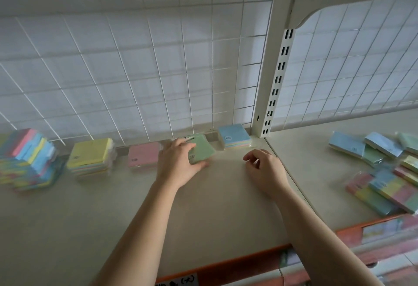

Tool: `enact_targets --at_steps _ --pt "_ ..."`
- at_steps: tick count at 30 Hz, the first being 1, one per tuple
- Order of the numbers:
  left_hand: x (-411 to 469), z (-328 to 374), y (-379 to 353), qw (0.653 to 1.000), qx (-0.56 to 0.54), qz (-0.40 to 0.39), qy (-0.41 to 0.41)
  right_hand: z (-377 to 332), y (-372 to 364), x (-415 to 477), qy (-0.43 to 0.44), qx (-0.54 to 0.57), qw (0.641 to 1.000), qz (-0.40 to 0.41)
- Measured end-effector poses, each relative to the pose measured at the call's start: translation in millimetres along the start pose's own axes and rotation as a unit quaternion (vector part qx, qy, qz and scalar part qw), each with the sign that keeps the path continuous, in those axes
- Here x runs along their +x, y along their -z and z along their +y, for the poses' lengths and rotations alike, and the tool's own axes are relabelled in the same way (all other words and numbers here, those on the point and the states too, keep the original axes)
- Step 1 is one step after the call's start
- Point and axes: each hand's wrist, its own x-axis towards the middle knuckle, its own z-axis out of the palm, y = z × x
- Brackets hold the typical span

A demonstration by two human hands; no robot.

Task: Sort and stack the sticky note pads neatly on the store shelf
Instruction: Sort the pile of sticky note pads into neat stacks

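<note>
While the left hand (178,161) grips the green pad (202,150) near the back edge of the shelf (214,206), between the pink stack (143,154) and the blue stack (234,137), the right hand (265,170) hovers near it, fingers loosely curled, holding nothing. A yellow stack (90,152) stands left of the pink one; loose pads (384,172) lie scattered on the adjoining shelf (316,163) at right.

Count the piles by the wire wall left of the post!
4: mixed pile far left, yellow-topped, pink-topped, blue-topped by the post. The green pad in the left hand may hide another.
</note>
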Motion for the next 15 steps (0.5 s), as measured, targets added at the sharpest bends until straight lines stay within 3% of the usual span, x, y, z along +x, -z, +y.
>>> enact_targets --at_steps 8,15 --pt "1.3 -11.2 -6.7 0.996 -0.091 0.005 0.008 1.7 -0.6 0.0 0.004 -0.001 1.0 0.004" --pt "5.9 -9.8 -11.9 0.995 -0.096 0.021 0.015 1.0 -1.3 1.3 -0.004 -0.006 1.0 0.002"
